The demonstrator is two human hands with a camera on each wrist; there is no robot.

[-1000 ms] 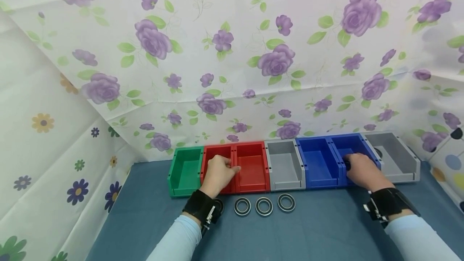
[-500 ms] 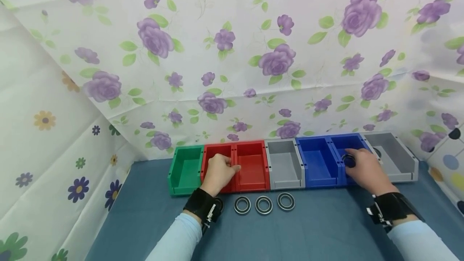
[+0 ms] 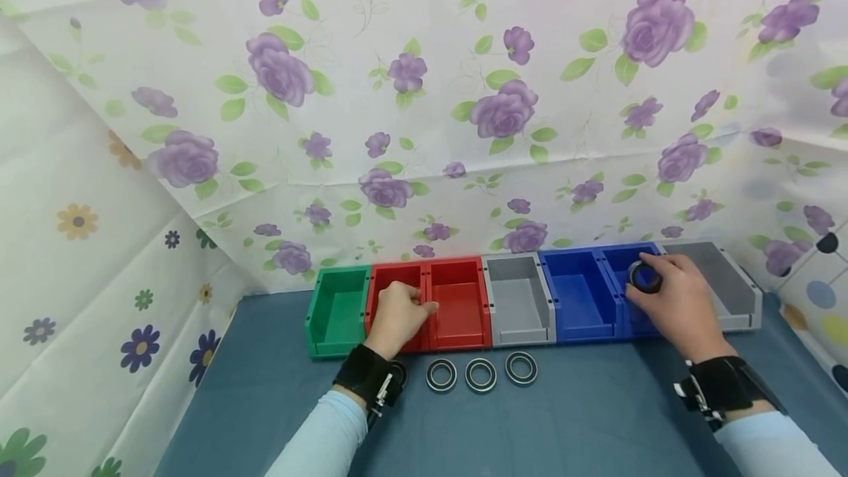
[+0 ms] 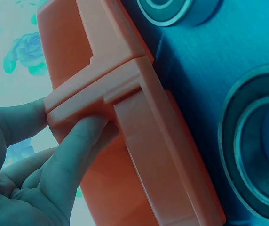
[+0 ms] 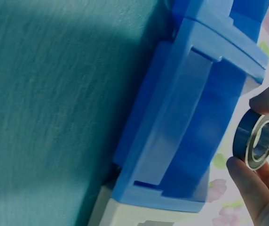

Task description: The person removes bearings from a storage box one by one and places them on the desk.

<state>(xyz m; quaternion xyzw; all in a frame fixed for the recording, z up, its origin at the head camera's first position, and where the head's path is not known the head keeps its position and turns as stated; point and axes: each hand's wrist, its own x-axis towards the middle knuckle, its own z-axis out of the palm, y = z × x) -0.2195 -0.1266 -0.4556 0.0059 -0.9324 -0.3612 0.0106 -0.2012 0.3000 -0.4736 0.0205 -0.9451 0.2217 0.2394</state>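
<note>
My right hand (image 3: 685, 304) pinches a ball bearing (image 3: 645, 277), a dark ring with steel rims, between thumb and fingers. It is raised over the right-hand blue bin (image 3: 636, 256); the right wrist view has the bearing (image 5: 254, 139) tilted beside that bin's opening. At the two red bins, my left hand (image 3: 399, 317) grips their adjoining side walls, as the left wrist view shows: a finger of the hand (image 4: 59, 160) lies inside one red bin (image 4: 158, 150) and another digit on the far side of the walls. Three bearings lie in front of the bins, one being the middle bearing (image 3: 481, 375); another bearing (image 3: 399, 374) is partly hidden by my left wrist.
The bins form one row against a flowered cloth backdrop (image 3: 397, 94). A green bin (image 3: 339, 315) is at the left end, a grey bin (image 3: 520, 300) in the middle and another grey bin (image 3: 725, 278) at the right end. Blue-green cloth (image 3: 530, 425) covers the table.
My right hand has lifted the bearing up out of the right-hand blue bin and turned it more into view. The left hand keeps its grip at the red bins.
</note>
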